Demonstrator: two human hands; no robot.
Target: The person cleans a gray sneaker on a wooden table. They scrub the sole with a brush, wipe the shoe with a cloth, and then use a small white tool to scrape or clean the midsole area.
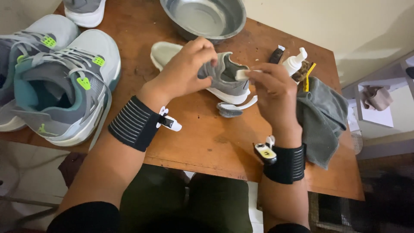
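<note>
Your knees in dark green trousers (189, 203) sit nearest, under the bench (207, 142) edge. Your left hand (185, 71) has its fingers closed over the top of a small grey shoe (226, 80), which rests on its white sole at the bench's middle. Your right hand (274, 86) pinches a small white block (242, 74) against the shoe's heel. A grey cloth (321, 116) lies just right; a steel bowl (202, 17) stands behind.

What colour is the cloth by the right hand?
Grey cloth, beside the right hand; head view.
</note>
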